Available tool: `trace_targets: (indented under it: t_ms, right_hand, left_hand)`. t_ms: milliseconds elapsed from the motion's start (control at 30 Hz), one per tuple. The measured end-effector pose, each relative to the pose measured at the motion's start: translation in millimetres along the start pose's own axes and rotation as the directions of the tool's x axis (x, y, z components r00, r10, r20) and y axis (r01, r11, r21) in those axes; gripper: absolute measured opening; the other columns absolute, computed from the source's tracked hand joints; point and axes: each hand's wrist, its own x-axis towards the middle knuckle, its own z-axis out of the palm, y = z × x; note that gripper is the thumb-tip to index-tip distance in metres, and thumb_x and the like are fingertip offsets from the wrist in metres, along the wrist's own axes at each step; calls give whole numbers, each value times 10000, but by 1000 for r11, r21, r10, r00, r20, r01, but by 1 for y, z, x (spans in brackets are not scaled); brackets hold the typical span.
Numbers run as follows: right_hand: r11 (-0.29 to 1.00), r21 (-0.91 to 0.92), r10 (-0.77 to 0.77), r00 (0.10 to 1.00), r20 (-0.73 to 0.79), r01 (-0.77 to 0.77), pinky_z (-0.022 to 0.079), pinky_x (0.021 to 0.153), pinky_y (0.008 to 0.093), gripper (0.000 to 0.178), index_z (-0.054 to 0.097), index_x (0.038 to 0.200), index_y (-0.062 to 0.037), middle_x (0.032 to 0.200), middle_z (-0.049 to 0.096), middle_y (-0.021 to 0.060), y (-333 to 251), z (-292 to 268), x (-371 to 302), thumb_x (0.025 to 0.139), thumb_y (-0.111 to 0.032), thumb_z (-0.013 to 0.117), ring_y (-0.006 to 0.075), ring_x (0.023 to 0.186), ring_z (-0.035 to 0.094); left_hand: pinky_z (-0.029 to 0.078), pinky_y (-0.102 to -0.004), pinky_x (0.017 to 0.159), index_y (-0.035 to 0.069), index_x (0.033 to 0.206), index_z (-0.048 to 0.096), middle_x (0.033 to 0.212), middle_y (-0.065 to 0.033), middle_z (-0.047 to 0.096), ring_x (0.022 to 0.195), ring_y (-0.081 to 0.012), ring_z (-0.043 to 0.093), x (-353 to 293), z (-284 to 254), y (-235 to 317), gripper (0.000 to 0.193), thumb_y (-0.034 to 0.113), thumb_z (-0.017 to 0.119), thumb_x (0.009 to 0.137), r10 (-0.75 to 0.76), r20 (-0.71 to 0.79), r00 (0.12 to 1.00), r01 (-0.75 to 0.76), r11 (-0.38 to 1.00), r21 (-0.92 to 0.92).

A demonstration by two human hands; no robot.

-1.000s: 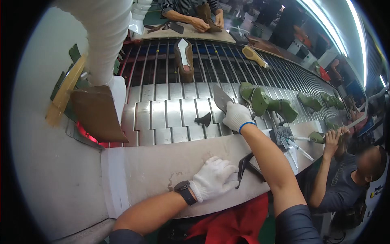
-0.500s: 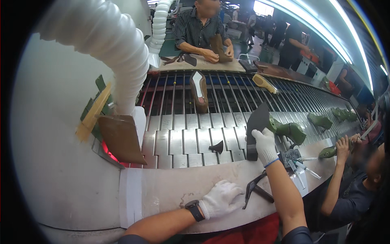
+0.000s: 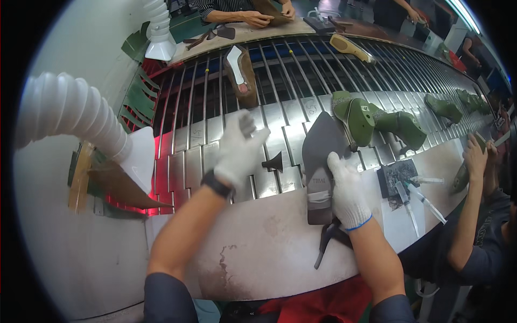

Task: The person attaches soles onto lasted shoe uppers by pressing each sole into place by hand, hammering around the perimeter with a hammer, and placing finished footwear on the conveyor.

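While the right hand (image 3: pixel 346 191) holds a grey sole (image 3: pixel 319 172), the left hand (image 3: pixel 237 153) hovers open near a small black heel (image 3: pixel 274 161), maybe not touching.

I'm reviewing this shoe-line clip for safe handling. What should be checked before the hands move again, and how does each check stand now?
1. Right hand grips the grey sole: ok.
2. Left hand is free, raised over the slatted conveyor: ok.
3. Small black heel piece lies apart from both hands: ok.
4. Dark tool below the right hand, whether held: cannot tell.
5. Green shoe lasts lie close beside the sole's tip: not ok.
6. Both gloves on: ok.
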Motion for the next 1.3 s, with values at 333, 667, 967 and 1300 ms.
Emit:
trace_targets:
  t_ms: [333, 667, 967, 1300]
  right_hand:
    - [996, -72, 56, 998, -18, -57, 427, 636, 307, 407, 678, 888, 5, 738, 558, -37, -10, 6, -12, 1137, -311, 616, 66, 720, 483]
    - [991, -130, -32, 996, 87, 43, 434, 634, 330, 443, 659, 867, 18, 726, 536, -19, 0, 4, -6, 1143, -325, 611, 82, 713, 474]
    - [951, -301, -87, 995, -45, 69, 487, 726, 394, 488, 693, 893, 50, 765, 626, 84, -2, 1, -14, 1109, -384, 637, 162, 766, 558]
    - [997, 66, -41, 995, 92, 35, 575, 744, 324, 397, 749, 1083, 25, 968, 785, 117, -13, -2, -30, 1134, -330, 579, 197, 799, 734]
  left_hand:
    - [530, -481, 1178, -98, 1511, 356, 1573, -336, 481, 1408, -446, 606, 220, 50, -32, 991, 333, 910, 811, -240, -452, 859, 487, 655, 577]
    - [441, -460, 1246, -62, 1634, 343, 1572, -303, 540, 1456, -448, 555, 196, 27, -49, 1123, 256, 955, 749, 133, -516, 846, 152, 868, 472]
    - [393, -421, 1263, -63, 1647, 343, 1582, -176, 523, 1467, -305, 519, 25, -61, 7, 1032, 38, 901, 785, 516, -418, 748, -469, 856, 217]
    - [363, -456, 1291, -24, 1687, 281, 1623, -141, 453, 1506, -273, 466, -202, -128, 89, 1103, 13, 880, 761, 336, -475, 813, -394, 919, -26]
